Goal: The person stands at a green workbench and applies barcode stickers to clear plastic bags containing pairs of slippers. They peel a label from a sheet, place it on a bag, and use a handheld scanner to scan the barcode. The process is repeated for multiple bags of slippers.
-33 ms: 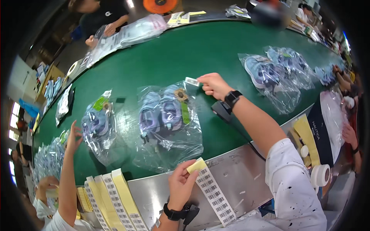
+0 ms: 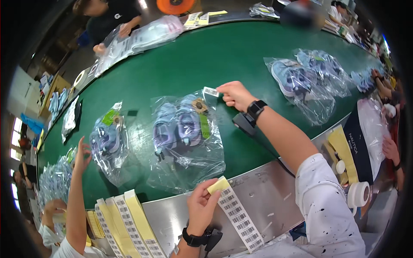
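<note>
My right hand [image 2: 234, 94] reaches across the green belt [image 2: 202, 56] and pinches a small white barcode label [image 2: 211, 91] at the top corner of a clear plastic bag [image 2: 187, 137] holding a pair of purple sandals. A black watch sits on that wrist, with a black scanner [image 2: 244, 123] lying beneath it. My left hand [image 2: 202, 206] holds the yellow end of a long strip of barcode labels [image 2: 235, 213] over the metal edge of the conveyor.
Another bagged pair [image 2: 107, 142] lies left, touched by a co-worker's hand [image 2: 81, 152]. More bagged shoes [image 2: 301, 81] lie right. Yellow label strips [image 2: 129, 221] rest on the metal ledge [image 2: 266, 193]; tape rolls [image 2: 359, 193] sit right. A person in black [image 2: 114, 17] works across the belt.
</note>
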The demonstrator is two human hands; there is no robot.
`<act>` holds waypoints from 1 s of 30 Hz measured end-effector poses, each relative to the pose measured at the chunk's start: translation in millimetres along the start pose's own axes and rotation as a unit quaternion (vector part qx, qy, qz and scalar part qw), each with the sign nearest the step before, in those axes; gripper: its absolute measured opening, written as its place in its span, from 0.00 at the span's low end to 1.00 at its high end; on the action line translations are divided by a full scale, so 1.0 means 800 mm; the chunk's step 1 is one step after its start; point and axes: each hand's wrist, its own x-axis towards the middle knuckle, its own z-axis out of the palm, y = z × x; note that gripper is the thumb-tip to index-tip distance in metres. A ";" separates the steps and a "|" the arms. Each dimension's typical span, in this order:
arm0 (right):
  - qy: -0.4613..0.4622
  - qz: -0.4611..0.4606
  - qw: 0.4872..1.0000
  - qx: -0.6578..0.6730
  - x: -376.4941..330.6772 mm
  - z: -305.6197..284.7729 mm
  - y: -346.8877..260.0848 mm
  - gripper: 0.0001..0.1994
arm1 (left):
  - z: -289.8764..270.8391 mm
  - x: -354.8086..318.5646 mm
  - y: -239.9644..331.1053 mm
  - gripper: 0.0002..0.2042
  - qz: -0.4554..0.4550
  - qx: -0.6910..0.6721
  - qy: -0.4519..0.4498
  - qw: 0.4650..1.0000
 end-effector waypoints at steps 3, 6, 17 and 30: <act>0.007 -0.011 1.000 -0.023 0.006 0.011 0.014 0.05 | -0.002 -0.005 0.001 0.16 -0.007 -0.003 0.006 1.000; 0.021 -0.010 0.999 -0.040 0.009 0.021 0.019 0.05 | -0.001 -0.007 0.003 0.17 0.010 0.000 0.005 1.000; 0.171 -0.097 0.860 -0.471 0.011 0.070 0.019 0.13 | 0.007 0.008 0.011 0.17 0.010 0.001 -0.011 1.000; -0.086 -0.049 0.926 -0.364 -0.088 0.168 0.016 0.13 | -0.037 -0.009 -0.006 0.16 0.140 0.138 0.009 0.981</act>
